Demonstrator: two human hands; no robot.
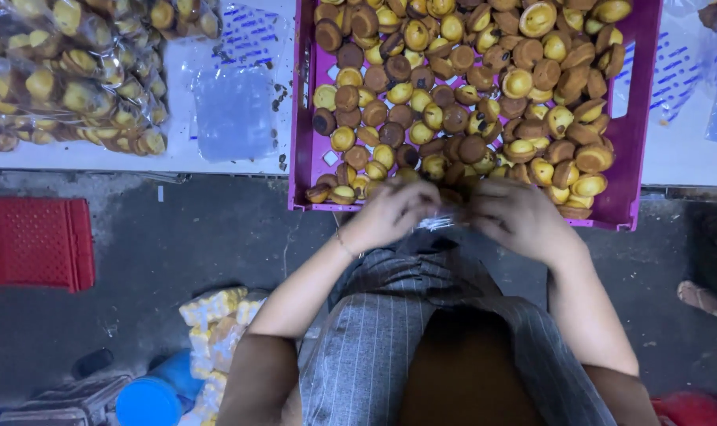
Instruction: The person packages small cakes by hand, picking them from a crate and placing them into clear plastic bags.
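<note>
Small round baked cakes (469, 87) are lying in the purple plastic crate (646, 118) on the table; bagged cakes (74, 79) are sitting left; both hands are meeting at its near edge.

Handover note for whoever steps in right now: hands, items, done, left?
Left hand and right hand: both pinch a small clear plastic bag between them at the near edge of the purple crate.
Crate is piled with small round cakes, loose.
Done: filled bags of cakes lie on the white table, far left; more packs on the floor.
Left: the loose cakes in the crate. Whether the held bag has anything in it cannot be told.
</note>
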